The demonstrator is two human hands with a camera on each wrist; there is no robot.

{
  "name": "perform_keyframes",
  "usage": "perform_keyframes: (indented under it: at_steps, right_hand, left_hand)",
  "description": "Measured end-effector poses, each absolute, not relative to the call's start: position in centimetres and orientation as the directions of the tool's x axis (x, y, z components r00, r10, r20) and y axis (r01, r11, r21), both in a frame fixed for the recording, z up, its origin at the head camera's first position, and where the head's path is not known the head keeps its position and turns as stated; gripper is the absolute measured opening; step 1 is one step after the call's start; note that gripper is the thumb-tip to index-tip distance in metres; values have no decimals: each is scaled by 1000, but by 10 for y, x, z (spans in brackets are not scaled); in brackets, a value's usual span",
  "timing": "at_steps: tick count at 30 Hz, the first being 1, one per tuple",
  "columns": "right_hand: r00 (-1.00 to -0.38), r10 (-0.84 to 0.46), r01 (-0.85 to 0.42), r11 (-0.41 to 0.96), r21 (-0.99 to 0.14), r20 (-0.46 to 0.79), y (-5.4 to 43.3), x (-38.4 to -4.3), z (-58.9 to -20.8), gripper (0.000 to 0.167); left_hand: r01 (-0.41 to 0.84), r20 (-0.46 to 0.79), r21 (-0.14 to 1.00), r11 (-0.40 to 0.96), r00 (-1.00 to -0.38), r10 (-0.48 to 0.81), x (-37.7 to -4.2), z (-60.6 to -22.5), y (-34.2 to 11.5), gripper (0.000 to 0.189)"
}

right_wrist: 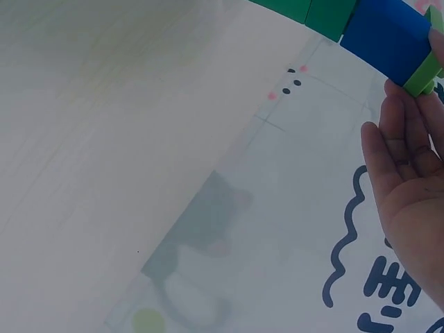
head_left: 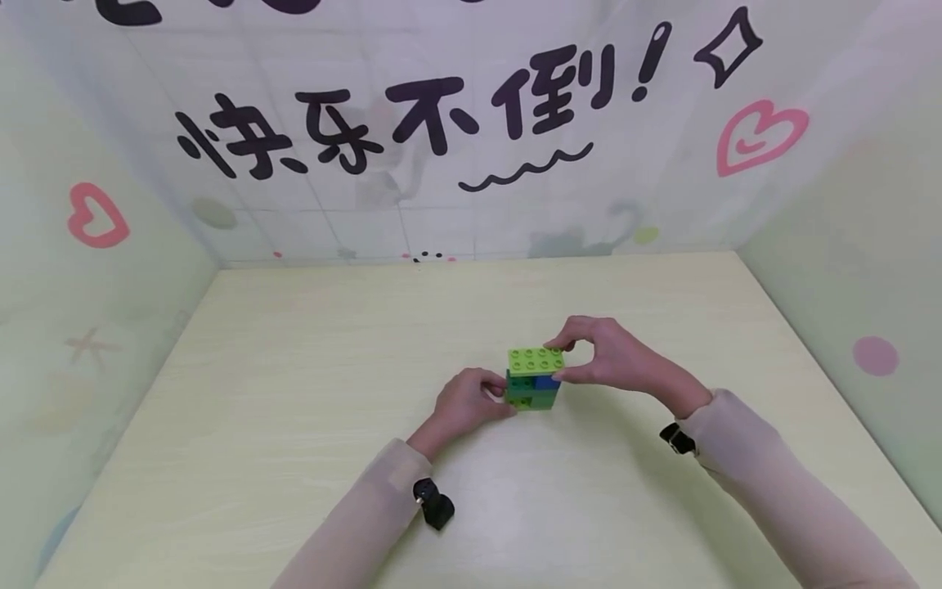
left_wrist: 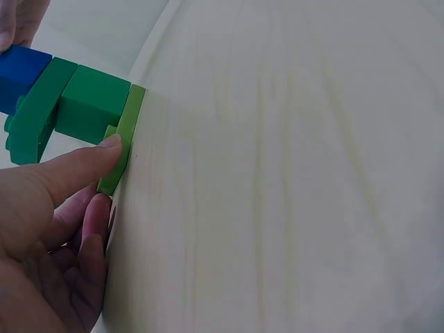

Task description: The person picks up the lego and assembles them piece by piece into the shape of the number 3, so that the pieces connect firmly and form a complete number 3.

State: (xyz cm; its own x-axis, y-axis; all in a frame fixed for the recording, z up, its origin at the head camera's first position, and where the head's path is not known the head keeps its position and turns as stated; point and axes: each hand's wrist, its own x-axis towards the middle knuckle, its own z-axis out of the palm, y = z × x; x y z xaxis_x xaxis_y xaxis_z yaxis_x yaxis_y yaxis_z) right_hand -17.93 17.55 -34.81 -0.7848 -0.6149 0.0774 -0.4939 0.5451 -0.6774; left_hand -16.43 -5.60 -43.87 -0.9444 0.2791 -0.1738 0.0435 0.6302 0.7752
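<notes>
A small stack of toy building bricks stands on the table, with a lime green plate brick (head_left: 536, 360) on top. Beneath it sits a blue brick (head_left: 546, 382), shown large in the right wrist view. Lower come a dark green plate brick (left_wrist: 43, 111), a green brick (left_wrist: 94, 104) and a lime green base plate (left_wrist: 126, 135). My left hand (head_left: 467, 402) pinches the base plate's left end between thumb and fingers. With thumb and fingers, my right hand (head_left: 614, 356) pinches the top plate's right end. In the right wrist view its thumb (right_wrist: 437, 45) is partly cut off.
A pale wood-grain table (head_left: 331, 343) carries the stack. A white printed backdrop (head_left: 441, 204) with dark lettering rises behind it, and side panels stand left and right. Black straps (head_left: 434, 505) sit on both sleeves.
</notes>
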Motion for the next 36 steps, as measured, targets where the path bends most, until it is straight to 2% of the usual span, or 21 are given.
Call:
perform_keyframes:
  at_steps: [17,29,36]
  right_hand:
    - [-795,-600,-478,529,-701,90,177,-180,-353,38]
    - [-778,-628,-492,586,-643,22,176,-181,-345,37]
    - [-766,-643,-488,571,-660,10,178,-181,-346,41]
  left_hand:
    - [51,-197,755,654,-933,300,-170,-439,-54,36]
    - [81,-196,753,653,-920,340,-175,-435,-55,35]
    - [110,-184,746,657,-914,362,-174,-437,-54,37]
